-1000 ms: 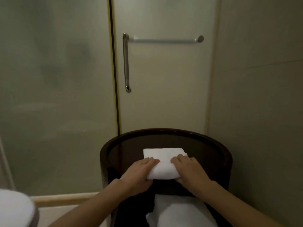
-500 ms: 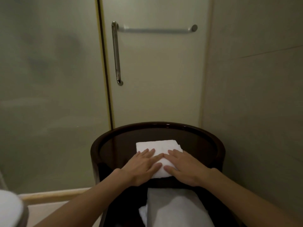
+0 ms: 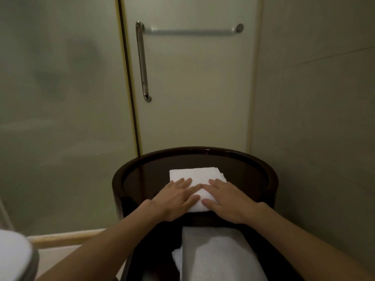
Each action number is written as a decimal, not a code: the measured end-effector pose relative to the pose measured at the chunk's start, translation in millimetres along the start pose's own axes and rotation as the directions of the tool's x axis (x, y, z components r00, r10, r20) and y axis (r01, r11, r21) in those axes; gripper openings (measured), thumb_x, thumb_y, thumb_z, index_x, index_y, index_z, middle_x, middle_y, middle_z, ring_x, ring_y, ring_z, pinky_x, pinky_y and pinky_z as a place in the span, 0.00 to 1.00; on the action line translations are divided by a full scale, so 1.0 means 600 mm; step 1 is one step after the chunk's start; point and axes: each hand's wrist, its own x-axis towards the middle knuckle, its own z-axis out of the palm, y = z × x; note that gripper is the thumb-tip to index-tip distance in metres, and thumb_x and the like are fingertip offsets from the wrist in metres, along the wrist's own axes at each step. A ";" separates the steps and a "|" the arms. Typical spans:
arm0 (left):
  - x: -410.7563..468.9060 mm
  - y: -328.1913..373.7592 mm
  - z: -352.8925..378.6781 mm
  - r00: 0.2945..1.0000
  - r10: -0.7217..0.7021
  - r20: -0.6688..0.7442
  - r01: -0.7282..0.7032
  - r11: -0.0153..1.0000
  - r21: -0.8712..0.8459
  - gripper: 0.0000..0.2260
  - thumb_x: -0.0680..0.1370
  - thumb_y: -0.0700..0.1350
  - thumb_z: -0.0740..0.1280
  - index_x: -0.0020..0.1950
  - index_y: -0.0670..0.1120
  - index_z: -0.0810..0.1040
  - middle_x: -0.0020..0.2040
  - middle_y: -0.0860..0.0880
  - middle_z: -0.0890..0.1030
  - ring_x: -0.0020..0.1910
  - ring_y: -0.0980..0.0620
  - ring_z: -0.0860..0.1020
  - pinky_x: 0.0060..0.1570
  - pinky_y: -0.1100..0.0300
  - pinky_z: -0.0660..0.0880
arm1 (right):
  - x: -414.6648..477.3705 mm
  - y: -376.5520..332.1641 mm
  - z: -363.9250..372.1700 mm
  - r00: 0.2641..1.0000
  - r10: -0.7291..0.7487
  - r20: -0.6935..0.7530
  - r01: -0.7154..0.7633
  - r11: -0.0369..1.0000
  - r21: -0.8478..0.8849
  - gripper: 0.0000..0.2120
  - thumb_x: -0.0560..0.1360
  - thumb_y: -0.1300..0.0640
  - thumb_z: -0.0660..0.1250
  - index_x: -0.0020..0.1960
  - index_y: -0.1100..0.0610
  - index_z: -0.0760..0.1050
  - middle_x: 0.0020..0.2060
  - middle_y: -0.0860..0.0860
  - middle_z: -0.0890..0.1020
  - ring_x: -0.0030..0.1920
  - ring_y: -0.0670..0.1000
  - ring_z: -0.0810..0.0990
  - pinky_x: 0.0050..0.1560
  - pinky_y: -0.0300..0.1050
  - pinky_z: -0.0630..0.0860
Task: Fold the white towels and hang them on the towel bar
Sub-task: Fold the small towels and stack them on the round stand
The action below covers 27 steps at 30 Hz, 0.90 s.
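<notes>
A small folded white towel (image 3: 197, 175) lies on the round dark wooden table (image 3: 269, 179). My left hand (image 3: 175, 197) presses flat on its left near part, fingers spread. My right hand (image 3: 225, 197) lies flat on its right near part, fingertips almost meeting the left ones. Neither hand grips the cloth. A larger white towel (image 3: 219, 254) rests on the lower shelf under the tabletop, partly hidden by my arms. The chrome towel bar (image 3: 192, 31) is fixed horizontally on the glass door, high above the table.
A vertical chrome door handle (image 3: 142, 61) joins the bar's left end. Frosted glass panel (image 3: 60, 88) stands at left, a plain wall (image 3: 314, 98) at right. A white rounded object (image 3: 12, 256) sits at the bottom left corner.
Both hands went from gripping the towel's near edge to lying flat on top of it. The view shifted slightly.
</notes>
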 end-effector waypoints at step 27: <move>-0.053 0.042 0.021 0.962 0.057 -0.266 -0.069 0.997 -0.035 0.21 0.79 0.55 0.61 0.71 0.54 0.69 0.71 0.50 0.70 0.67 0.47 0.69 0.64 0.53 0.64 | -0.161 -0.045 0.051 0.900 -0.317 0.300 0.314 0.947 0.061 0.18 0.75 0.44 0.67 0.63 0.47 0.72 0.56 0.47 0.73 0.53 0.49 0.74 0.55 0.50 0.75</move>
